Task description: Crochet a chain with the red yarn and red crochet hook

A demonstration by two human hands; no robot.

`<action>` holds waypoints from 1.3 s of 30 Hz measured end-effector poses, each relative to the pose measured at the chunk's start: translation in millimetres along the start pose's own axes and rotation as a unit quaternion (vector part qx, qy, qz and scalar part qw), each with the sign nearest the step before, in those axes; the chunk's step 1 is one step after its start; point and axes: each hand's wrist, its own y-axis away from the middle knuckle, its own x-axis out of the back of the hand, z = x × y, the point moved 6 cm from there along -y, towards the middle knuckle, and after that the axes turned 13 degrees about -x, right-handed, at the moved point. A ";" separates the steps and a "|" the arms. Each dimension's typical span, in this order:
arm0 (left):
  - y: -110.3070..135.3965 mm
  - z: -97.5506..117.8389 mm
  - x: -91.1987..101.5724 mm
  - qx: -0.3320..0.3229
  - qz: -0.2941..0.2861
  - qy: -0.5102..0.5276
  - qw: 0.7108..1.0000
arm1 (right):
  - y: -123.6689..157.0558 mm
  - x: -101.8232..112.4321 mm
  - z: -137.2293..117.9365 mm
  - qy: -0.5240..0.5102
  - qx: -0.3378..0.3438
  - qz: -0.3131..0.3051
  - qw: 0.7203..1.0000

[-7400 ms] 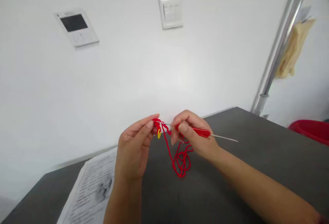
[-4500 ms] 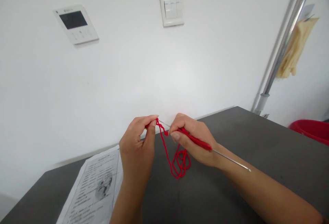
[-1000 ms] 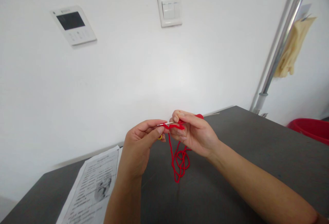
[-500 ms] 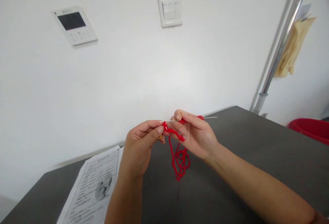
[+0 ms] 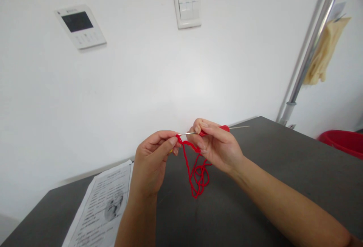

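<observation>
The dark table [image 5: 232,209] carries printed paper [image 5: 99,201] — and looped red yarn [image 5: 202,177].

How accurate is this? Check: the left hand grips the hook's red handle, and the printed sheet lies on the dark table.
Wrong side: the right hand grips the red handle in the head view. The printed sheet lies on the dark table.

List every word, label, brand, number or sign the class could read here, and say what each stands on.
None can be read.
Printed sheet: many lines of print, too blurred to read.
White wall panel: tiny marks above and below its dark screen, too small to read.
Wall switch: no legible lettering.
Red-handled hook: no legible lettering on the part that shows.
</observation>
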 end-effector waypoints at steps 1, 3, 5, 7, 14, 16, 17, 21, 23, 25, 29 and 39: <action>0.1 0.4 0.0 -0.001 0.002 0.001 1.000 | 0.0 0.2 0.1 -0.001 -0.002 0.000 1.000; 0.1 1.1 0.0 -0.001 0.007 0.001 1.000 | 0.1 0.8 0.4 -0.004 -0.005 0.000 1.000; -0.2 1.7 -0.1 -0.001 0.009 -0.001 1.000 | 0.4 1.5 0.4 -0.005 -0.004 0.001 1.000; -0.7 1.9 0.0 0.001 0.009 -0.005 1.000 | 0.7 2.1 0.5 -0.005 -0.004 0.003 1.000; -2.1 0.8 0.9 -0.004 -0.001 -0.007 1.000 | 0.7 1.2 -0.9 0.013 0.011 0.003 1.000; -2.1 -0.3 1.4 -0.003 -0.003 0.001 1.000 | 0.7 0.9 -2.4 0.025 0.022 -0.001 0.999; -2.1 -0.9 1.6 -0.003 -0.003 0.005 1.000 | 0.6 0.9 -3.1 0.031 0.027 -0.003 0.999; -1.7 -2.6 1.8 0.003 -0.012 0.023 1.000 | 0.4 1.8 -4.3 0.048 0.039 -0.012 0.998; -1.3 -2.8 2.0 0.006 -0.018 0.026 0.999 | 0.4 2.3 -4.3 0.050 0.039 -0.016 0.998; -1.0 -2.9 2.4 0.010 -0.022 0.028 0.999 | 0.5 2.4 -4.5 0.050 0.039 -0.020 0.998; -1.1 -3.2 2.8 0.016 -0.031 0.036 0.999 | 0.1 1.4 -5.3 0.054 0.042 -0.031 0.997; -1.6 -4.4 2.7 0.025 -0.020 0.036 0.999 | 1.1 2.6 -6.6 0.091 0.059 -0.022 0.994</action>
